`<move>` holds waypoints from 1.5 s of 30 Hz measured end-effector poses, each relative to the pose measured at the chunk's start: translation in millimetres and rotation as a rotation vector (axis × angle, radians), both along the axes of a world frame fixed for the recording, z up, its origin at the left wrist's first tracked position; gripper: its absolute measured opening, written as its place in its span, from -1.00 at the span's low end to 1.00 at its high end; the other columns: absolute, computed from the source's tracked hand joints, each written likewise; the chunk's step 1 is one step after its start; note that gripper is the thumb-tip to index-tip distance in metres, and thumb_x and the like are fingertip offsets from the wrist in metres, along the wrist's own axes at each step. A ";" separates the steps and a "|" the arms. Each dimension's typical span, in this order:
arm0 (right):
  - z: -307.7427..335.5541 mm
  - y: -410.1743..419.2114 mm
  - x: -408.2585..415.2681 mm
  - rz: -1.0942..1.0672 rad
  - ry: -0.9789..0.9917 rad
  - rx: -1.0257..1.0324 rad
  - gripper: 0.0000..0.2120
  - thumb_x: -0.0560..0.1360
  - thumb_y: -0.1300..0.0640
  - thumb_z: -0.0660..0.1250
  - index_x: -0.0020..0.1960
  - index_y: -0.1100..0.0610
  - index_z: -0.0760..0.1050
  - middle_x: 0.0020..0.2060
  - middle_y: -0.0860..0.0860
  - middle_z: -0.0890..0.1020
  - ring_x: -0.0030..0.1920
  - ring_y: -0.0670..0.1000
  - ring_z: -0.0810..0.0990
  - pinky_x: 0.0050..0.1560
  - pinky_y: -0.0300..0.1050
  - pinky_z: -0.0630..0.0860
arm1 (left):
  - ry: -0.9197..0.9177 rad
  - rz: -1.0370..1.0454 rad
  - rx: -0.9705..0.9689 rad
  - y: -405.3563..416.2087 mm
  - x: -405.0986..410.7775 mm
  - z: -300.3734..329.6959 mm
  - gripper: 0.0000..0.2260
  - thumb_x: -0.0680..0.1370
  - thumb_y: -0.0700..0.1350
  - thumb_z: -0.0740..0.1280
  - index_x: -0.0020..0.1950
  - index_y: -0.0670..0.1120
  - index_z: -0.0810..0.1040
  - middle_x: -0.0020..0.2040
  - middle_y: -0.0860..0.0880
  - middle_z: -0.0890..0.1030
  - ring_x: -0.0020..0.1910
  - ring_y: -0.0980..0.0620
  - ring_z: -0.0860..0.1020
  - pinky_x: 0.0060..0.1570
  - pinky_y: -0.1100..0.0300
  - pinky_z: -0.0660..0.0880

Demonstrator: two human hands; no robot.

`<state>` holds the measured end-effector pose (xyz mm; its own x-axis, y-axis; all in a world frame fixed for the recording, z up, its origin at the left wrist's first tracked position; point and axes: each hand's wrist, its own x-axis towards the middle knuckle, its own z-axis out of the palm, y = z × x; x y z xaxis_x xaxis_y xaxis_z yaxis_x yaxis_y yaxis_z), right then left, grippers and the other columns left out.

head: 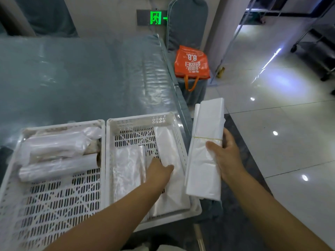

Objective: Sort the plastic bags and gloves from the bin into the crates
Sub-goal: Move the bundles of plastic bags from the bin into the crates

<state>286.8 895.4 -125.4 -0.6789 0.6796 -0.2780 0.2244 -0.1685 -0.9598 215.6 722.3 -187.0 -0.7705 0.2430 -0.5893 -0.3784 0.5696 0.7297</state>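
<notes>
Two white perforated crates stand side by side on a plastic-covered table. The left crate (54, 196) holds rolls of clear plastic bags (58, 156). The right crate (145, 122) holds a clear bag pack (126, 167) and a white bag bundle (168, 156). My left hand (158, 171) rests flat on that white bundle inside the right crate. My right hand (224, 156) grips a long white bag bundle (204, 145) tied with a yellow rubber band, held upright just right of the right crate, over the table's edge. No gloves or bin are in view.
The table (81, 78) is covered in clear film and stretches away behind the crates. An orange shopping bag (192, 62) sits on a padded chair beyond the table's right corner. Glossy tiled floor (281, 124) lies to the right.
</notes>
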 end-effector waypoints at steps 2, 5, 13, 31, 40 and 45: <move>-1.4 -1.1 2.0 0.008 -0.009 -0.004 -0.44 0.36 0.26 0.44 0.22 -0.22 0.41 -0.01 -0.11 0.65 -0.07 -0.07 0.66 -0.23 -0.17 0.61 | 0.006 -0.042 0.021 0.4 2.3 -1.6 -0.71 0.46 -0.07 0.32 0.15 -0.13 0.46 -0.02 -0.04 0.56 -0.11 -0.02 0.53 -0.19 0.16 0.45; -1.7 -3.4 4.0 0.025 -0.009 -0.002 -0.44 0.37 0.26 0.44 0.20 -0.26 0.41 0.00 -0.07 0.64 -0.04 -0.02 0.66 -0.14 -0.06 0.62 | 0.083 -0.065 0.026 2.5 3.9 2.3 -0.72 0.47 -0.14 0.25 0.17 -0.09 0.46 -0.01 -0.01 0.56 -0.16 0.04 0.50 -0.24 0.19 0.39; 3.6 -27.5 2.6 0.197 0.009 0.032 -0.41 0.38 0.28 0.43 0.26 -0.22 0.39 0.04 -0.10 0.63 -0.02 -0.11 0.64 -0.11 -0.16 0.62 | 0.304 0.036 0.179 -44.4 -29.5 64.7 -0.79 0.51 -0.12 0.22 0.10 0.13 0.43 -0.16 0.13 0.56 -0.21 0.11 0.56 -0.39 0.23 0.48; -47.4 -111.8 -34.5 0.328 -0.269 0.648 -0.83 0.46 0.21 0.28 -0.18 0.05 0.29 0.07 -0.06 0.38 -0.20 -0.14 0.42 -0.27 -0.38 0.37 | 0.301 0.221 0.304 -130.1 -57.4 83.7 -0.75 0.47 -0.17 0.30 -0.08 0.21 0.52 -0.13 0.12 0.63 -0.18 0.11 0.59 -0.32 0.24 0.46; -49.7 -116.2 -13.1 0.651 -0.366 1.261 -0.46 0.50 -0.03 0.27 0.42 0.05 0.21 0.47 0.16 0.16 0.49 0.19 0.05 0.45 0.07 0.03 | 0.306 0.160 0.312 -116.4 -57.4 79.5 -0.77 0.48 -0.19 0.28 0.03 0.12 0.54 -0.09 0.06 0.64 -0.15 0.07 0.60 -0.25 0.18 0.49; -63.8 -124.8 -12.6 0.928 -0.402 1.317 -0.41 0.43 -0.20 0.22 0.41 -0.13 0.14 0.53 0.10 -0.12 0.46 0.11 -0.39 0.39 0.09 -0.40 | 0.291 0.097 0.303 -103.5 -53.5 73.6 -0.78 0.48 -0.17 0.27 0.04 0.10 0.54 -0.10 0.02 0.65 -0.13 0.00 0.61 -0.16 0.07 0.54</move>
